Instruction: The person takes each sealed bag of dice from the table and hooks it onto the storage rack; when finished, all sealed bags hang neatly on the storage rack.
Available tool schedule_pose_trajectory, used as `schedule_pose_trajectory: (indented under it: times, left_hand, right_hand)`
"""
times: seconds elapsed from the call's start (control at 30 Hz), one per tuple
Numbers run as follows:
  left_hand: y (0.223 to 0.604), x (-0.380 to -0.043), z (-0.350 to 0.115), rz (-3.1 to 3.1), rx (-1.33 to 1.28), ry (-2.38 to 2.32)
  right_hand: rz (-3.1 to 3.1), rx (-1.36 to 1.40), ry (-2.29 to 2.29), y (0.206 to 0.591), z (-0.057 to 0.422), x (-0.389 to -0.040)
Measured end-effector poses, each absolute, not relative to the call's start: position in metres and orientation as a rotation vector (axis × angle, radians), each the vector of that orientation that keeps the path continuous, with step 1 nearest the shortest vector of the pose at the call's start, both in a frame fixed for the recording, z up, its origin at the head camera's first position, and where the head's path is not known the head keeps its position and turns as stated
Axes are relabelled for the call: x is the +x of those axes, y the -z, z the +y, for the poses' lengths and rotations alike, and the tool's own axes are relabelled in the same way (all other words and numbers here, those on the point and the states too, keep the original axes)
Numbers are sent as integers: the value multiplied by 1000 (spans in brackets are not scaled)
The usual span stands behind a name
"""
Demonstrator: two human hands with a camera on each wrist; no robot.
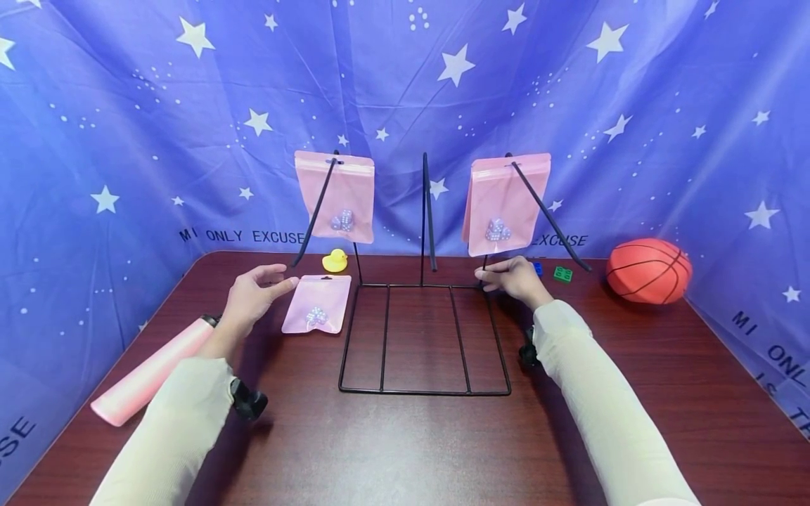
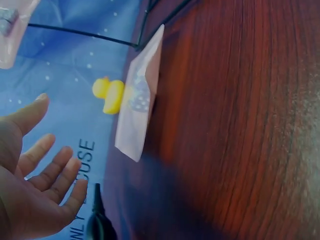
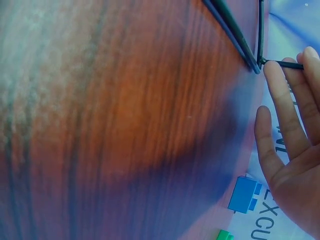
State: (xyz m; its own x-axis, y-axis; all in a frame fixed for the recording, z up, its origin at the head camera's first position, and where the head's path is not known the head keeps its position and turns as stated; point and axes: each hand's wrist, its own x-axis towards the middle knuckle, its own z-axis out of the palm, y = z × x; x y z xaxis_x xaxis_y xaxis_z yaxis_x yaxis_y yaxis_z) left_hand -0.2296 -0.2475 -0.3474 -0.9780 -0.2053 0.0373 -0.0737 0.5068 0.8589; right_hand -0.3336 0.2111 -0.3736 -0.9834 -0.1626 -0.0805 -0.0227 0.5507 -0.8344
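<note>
A black wire display rack (image 1: 425,391) stands on the table with three slanted prongs. A pink pouch (image 1: 354,183) of dice hangs on its left prong, and pink pouches (image 1: 506,190) hang from the right one. Another pink dice pouch (image 1: 314,301) lies on the table left of the rack. Beside that pouch is my left hand (image 1: 253,292), thumb at its top left corner in the head view, fingers spread and holding nothing in the left wrist view. My right hand (image 1: 515,277) grips the rack's right upright between thumb and fingers, low under the hanging pouches.
Behind the lying pouch sits a yellow rubber duck (image 1: 335,261). A pink cylinder (image 1: 155,372) with a black end lies beside my left forearm. Blue (image 3: 244,194) and green toy bricks (image 1: 562,273) and an orange basketball (image 1: 650,271) are at the back right. A starry blue curtain (image 1: 405,84) surrounds the table.
</note>
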Motion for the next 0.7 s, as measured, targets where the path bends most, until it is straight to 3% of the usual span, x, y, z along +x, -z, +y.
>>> schedule_pose_trajectory:
  times: [0.3, 0.7]
  left_hand:
    - [364, -247, -244, -2721, 475, 1492]
    - [367, -259, -235, -2941, 574, 1349]
  right_hand:
    - [2628, -162, 1425, 375, 211, -335]
    - [2608, -179, 1465, 374, 211, -335]
